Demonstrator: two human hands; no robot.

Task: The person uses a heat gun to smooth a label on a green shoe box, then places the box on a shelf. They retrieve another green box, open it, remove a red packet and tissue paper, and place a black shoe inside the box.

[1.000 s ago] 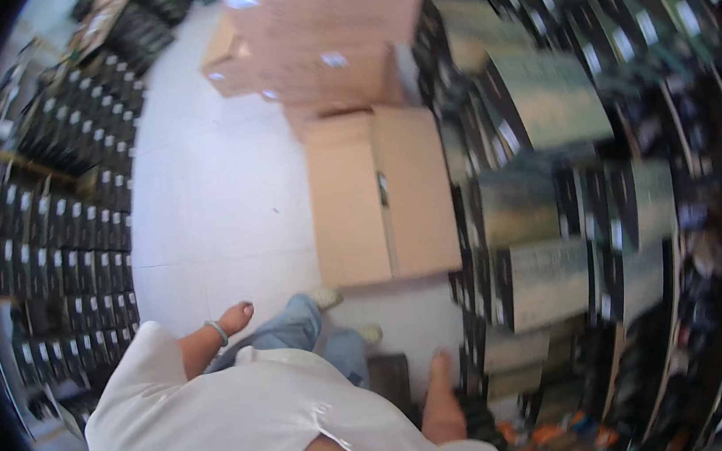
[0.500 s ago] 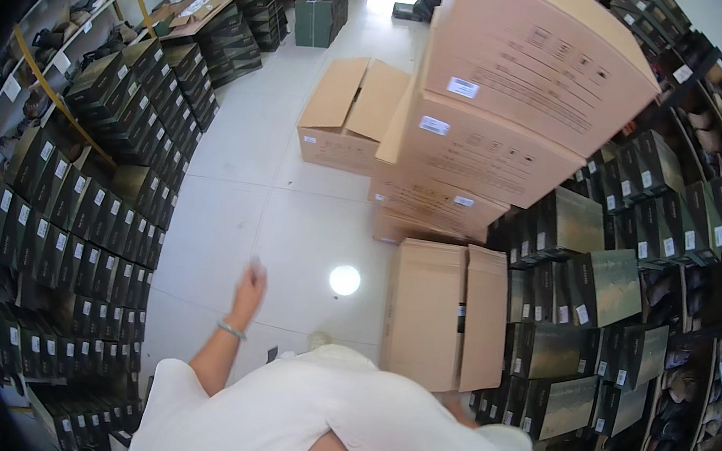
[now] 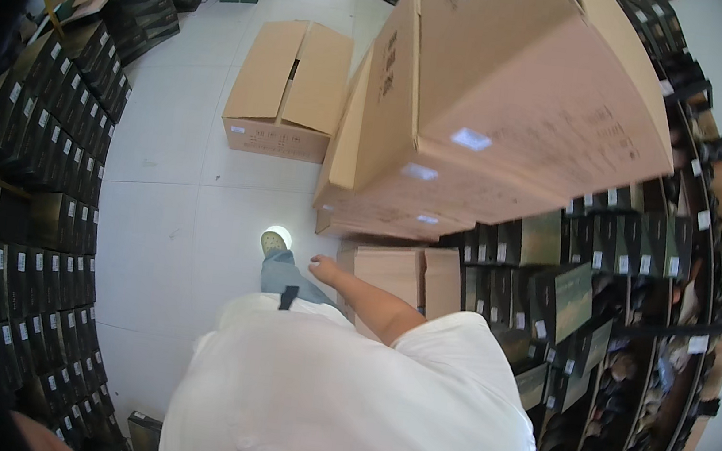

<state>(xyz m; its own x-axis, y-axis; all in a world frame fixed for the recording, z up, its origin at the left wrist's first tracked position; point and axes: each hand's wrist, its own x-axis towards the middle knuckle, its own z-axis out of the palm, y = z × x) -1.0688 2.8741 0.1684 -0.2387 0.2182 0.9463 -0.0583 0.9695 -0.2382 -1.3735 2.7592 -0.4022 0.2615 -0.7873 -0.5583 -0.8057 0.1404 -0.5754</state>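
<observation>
Right hand [image 3: 326, 270] hangs near stacked cartons [image 3: 514, 136]
I cannot tell if it's curled; low carton [image 3: 388, 266] to its right, another box [image 3: 262, 81] farther ahead, left hand out of view

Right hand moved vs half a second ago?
Yes, forward and left. Judged against the nearest carton, the right hand went from its near edge to just off its left edge.

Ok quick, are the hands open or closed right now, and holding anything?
Left hand: not in view, so it can't be told.
Right hand: nothing seen in it; open or closed can't be told.
</observation>
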